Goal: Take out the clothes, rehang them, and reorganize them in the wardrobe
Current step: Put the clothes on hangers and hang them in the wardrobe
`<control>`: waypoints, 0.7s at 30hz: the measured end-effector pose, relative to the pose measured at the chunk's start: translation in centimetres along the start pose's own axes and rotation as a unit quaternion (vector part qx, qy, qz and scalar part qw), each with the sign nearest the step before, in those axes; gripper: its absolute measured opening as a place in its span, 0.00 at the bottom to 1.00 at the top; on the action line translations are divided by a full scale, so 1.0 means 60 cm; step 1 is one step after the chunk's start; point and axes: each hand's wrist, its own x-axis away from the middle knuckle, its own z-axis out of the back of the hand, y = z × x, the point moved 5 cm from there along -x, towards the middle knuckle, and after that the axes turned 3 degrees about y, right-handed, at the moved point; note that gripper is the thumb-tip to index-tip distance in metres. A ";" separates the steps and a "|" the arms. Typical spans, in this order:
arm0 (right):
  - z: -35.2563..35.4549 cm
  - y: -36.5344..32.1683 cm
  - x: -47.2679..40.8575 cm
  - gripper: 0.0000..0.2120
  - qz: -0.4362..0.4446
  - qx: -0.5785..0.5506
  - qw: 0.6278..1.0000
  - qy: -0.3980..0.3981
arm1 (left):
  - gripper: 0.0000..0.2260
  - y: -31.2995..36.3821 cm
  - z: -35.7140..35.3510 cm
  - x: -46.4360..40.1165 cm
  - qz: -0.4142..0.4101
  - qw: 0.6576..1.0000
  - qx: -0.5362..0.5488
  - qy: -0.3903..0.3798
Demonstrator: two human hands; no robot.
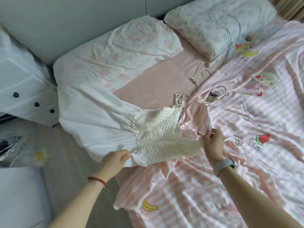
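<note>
A white dress [102, 119] with a textured bodice lies across the bed, its skirt reaching toward the left edge. My left hand [115, 159] grips the near edge of the dress at the waist. My right hand [212, 142] pinches the top corner of the bodice, pulling it taut. A thin metal hanger [204, 116] lies on the quilt just beyond my right hand, its hook [220, 94] pointing away. Thin straps [181, 99] of the dress are bunched near the hanger.
A pink striped quilt [246, 145] covers the bed's right side. Two pillows [121, 51] [213, 22] lie at the head. A second hanger hook [205, 73] and a cable [230, 30] sit near the right pillow. White drawers [24, 96] stand left of the bed.
</note>
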 end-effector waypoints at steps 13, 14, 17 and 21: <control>0.030 0.109 0.023 0.10 -0.076 -0.037 0.994 0.064 | 0.19 0.239 -0.055 -0.221 -0.138 0.982 -0.112 0.065; 0.030 0.118 0.022 0.10 -0.079 -0.038 0.994 0.065 | 0.19 0.259 -0.066 -0.247 -0.153 0.977 -0.132 0.067; 0.028 0.147 0.016 0.10 -0.096 -0.055 0.991 0.078 | 0.20 0.300 -0.109 -0.321 -0.176 0.963 -0.199 0.044; 0.021 0.173 0.001 0.07 -0.097 -0.072 0.988 0.095 | 0.22 0.304 -0.155 -0.393 -0.112 0.970 -0.213 0.032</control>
